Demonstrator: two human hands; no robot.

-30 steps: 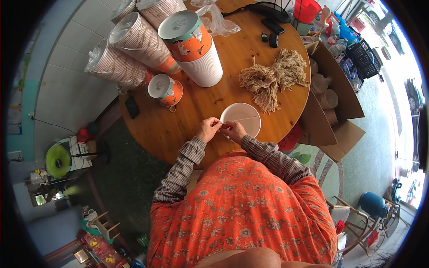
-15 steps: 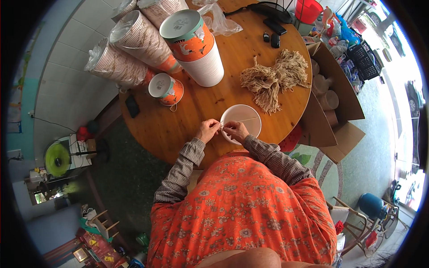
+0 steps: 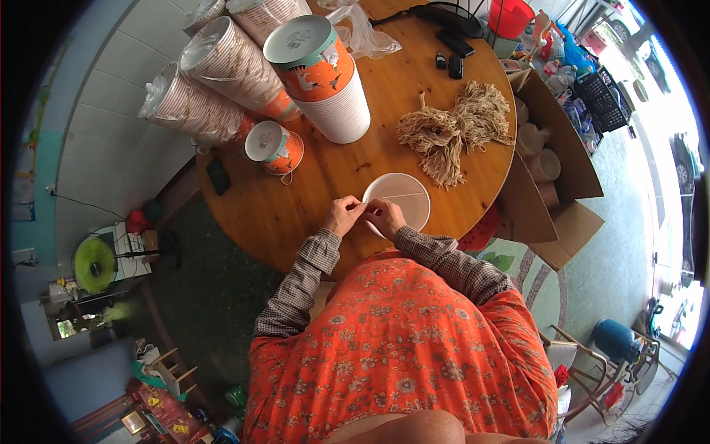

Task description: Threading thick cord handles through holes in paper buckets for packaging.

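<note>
A white paper cup (image 3: 411,214) lies with its open mouth facing me, close to the near table edge. A thin beige cord (image 3: 407,194) runs across inside the mouth. At the cup's left rim, my left hand (image 3: 345,215) and my right hand (image 3: 386,217) meet with their fingertips pinched together, closed on the cord's end by the rim; the fingers cover most of that spot. Farther right rests a bundle of beige cords (image 3: 458,133). A small orange patterned paper cup (image 3: 275,148) stands upside down to the left, a cord loop hanging from it.
A tall stack of upturned paper cups (image 3: 329,89) stands behind, beside several plastic-wrapped cup stacks (image 3: 200,103). A phone (image 3: 218,176) lies at the left table edge. An open cardboard box (image 3: 558,170) with cups adjoins the table's right side. Keys (image 3: 441,61) sit at the back.
My right hand has shifted slightly left and turned over the rim, closer against my left fingertips. The cup has moved a little left with the hands.
</note>
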